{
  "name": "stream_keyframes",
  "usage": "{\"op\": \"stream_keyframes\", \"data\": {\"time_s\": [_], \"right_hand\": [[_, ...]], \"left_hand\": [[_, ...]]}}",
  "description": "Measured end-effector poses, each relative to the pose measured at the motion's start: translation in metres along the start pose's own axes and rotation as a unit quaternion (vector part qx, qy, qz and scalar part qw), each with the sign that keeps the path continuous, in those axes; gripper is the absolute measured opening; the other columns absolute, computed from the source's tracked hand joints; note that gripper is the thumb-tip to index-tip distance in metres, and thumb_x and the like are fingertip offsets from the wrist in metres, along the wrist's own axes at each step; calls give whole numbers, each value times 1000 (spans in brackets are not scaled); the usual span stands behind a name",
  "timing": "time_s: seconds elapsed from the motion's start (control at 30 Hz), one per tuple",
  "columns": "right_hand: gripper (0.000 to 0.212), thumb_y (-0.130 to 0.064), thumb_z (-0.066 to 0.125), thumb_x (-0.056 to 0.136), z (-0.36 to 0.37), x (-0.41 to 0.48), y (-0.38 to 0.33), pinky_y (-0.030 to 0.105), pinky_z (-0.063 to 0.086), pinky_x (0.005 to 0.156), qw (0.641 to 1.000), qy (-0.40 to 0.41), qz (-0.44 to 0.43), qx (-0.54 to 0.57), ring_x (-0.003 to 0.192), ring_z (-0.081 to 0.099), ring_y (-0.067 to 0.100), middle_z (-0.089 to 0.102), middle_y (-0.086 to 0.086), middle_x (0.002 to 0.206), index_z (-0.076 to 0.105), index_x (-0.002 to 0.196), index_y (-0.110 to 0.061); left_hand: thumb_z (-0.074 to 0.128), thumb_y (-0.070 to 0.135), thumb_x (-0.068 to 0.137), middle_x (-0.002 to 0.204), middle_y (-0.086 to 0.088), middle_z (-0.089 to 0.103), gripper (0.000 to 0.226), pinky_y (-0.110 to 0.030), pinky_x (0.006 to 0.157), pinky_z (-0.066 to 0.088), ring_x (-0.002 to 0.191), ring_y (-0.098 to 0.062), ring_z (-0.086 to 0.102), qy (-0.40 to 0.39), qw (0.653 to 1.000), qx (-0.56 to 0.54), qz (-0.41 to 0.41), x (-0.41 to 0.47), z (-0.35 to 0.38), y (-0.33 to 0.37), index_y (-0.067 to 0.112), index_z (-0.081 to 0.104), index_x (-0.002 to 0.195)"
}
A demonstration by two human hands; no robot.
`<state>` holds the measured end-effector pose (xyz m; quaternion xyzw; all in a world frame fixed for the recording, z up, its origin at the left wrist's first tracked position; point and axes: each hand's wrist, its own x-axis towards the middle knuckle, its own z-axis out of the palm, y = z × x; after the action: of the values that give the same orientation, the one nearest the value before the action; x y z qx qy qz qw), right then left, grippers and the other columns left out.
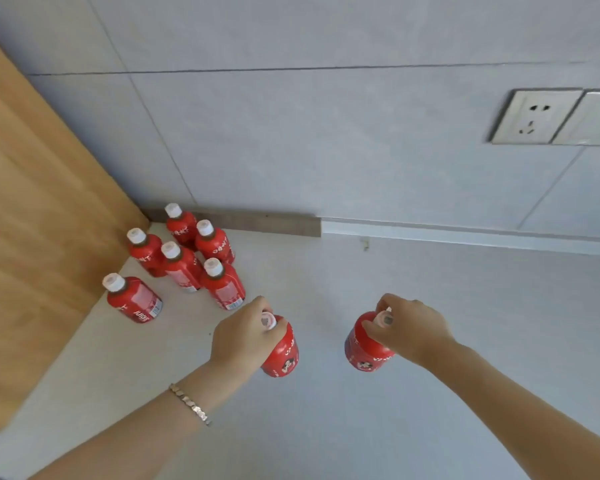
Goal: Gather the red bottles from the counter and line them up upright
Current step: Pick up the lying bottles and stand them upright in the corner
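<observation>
While two red bottles are carried by their necks:
Left bottle (280, 351): lower centre, gripped by the closed left hand (246, 336).
Right bottle (366, 348): gripped by the closed right hand (407, 329).
Standing group (184, 261): six upright, centre left on the worktop (430, 341).
Risk: neighbours could be toppled if one is set down too close.

We see red bottles (182, 270) with white caps (170, 250) and white lettering, a pale off-white surface (430, 341), grey wall tiles (291, 133), a tan wood panel (32, 202) and a silver bracelet (189, 403).
</observation>
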<state>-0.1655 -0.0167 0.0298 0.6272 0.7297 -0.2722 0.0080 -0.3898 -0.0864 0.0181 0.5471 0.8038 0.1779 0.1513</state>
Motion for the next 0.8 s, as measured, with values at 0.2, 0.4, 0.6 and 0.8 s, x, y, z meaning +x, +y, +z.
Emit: {"op": "stream_keyframes", "data": {"time_s": [0.2,0.4,0.6,0.8], "right_hand": [[39,-48,52,85,37,37,-87,29,48,77,999,-40,-26,-21,98,63,24,66,2,113,53,117,-26],[37,-44,49,87,55,72,-138,32,49,83,997,-53,-36,-33,100,63,25,66,2,114,52,117,-23],[33,-38,48,88,73,121,-187,31,46,83,999,26,-43,-9,103,62,29,66,6,112,58,112,-19],[35,-37,46,90,93,168,-226,34,48,83,999,15,-44,-9,105,60,30,64,8,116,53,119,-19]], "left_hand": [[56,36,88,73,2,56,22,-27,60,37,71,-20,54,58,997,12,-56,52,-32,-102,19,44,79],[58,31,88,84,-8,60,23,-34,63,43,79,-26,58,65,989,2,-134,107,-35,-160,9,51,90],[60,28,88,89,-6,53,22,-27,62,40,80,-22,54,56,996,29,-66,117,-33,-178,8,51,93],[57,30,89,103,-12,61,29,-28,73,51,93,-24,59,63,995,36,-67,113,-27,-183,9,52,108]]}}
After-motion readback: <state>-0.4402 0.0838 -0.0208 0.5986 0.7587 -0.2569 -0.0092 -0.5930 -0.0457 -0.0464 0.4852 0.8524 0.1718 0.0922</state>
